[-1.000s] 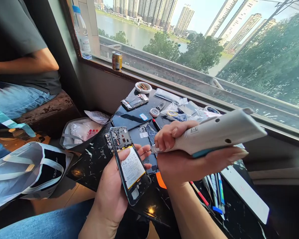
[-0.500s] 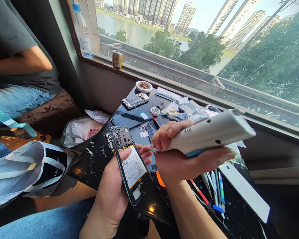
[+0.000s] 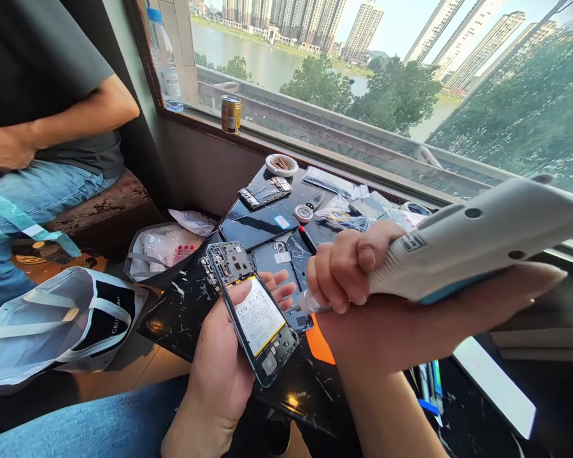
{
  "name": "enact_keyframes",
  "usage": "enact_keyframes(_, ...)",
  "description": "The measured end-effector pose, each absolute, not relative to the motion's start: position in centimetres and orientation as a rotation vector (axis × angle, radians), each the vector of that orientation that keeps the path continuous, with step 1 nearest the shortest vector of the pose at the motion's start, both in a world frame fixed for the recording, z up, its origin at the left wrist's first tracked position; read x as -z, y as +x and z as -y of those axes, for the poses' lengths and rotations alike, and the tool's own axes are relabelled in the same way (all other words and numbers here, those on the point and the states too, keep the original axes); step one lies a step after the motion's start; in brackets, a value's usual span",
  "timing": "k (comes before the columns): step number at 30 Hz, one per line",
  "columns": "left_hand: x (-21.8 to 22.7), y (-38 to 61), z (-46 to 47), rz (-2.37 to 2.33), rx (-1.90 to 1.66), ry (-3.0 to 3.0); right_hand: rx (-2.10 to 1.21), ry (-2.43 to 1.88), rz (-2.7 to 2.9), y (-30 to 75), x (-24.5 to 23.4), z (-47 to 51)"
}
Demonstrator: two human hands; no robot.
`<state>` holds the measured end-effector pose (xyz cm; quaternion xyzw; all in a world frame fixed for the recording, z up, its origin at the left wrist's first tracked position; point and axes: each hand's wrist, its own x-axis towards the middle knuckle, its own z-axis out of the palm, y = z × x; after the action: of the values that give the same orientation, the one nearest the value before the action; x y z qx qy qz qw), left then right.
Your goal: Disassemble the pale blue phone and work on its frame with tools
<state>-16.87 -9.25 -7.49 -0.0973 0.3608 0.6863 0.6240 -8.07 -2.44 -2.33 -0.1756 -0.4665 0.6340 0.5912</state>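
Note:
My left hand point(image 3: 224, 356) is closed round an opened smartphone point(image 3: 262, 312), its thumb on the face and its fingertips showing past the far edge. The phone's back is off, so a white-labelled battery and bare circuit parts show. My right hand point(image 3: 348, 273) grips a light grey electric screwdriver point(image 3: 487, 235), with fingers wrapped round its narrow front and the palm under its body. The tool's tip points left, beside the phone's right edge and near my left fingertips; I cannot tell whether it touches.
A black marbled table point(image 3: 172, 318) holds phone parts, an orange sheet point(image 3: 321, 340), a tape roll point(image 3: 304, 214), a white dish point(image 3: 281, 166), slim tools point(image 3: 430, 385) and a white phone point(image 3: 496, 385). A seated person point(image 3: 52, 114) and a bag point(image 3: 76, 318) are at left. A can point(image 3: 231, 114) stands on the sill.
My right hand and the screwdriver have moved right and nearer the camera. The phone stays in my left hand, slightly turned. The seated person's forearm shows more, and the whole view has shifted a little.

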Motion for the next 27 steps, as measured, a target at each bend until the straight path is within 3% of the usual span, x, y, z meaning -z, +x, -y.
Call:
enact_keyframes(7, 8.6, -17.3, 8.8, -0.769, -1.636, -0.299, -1.786, -0.330, 1.005, -7.3, 3.0, 3.5)
enact_keyframes(27, 7.3, -16.8, 7.5, -0.713, -1.672, -0.410, -1.779, -0.383, 1.104, -7.3, 2.6, 4.1)
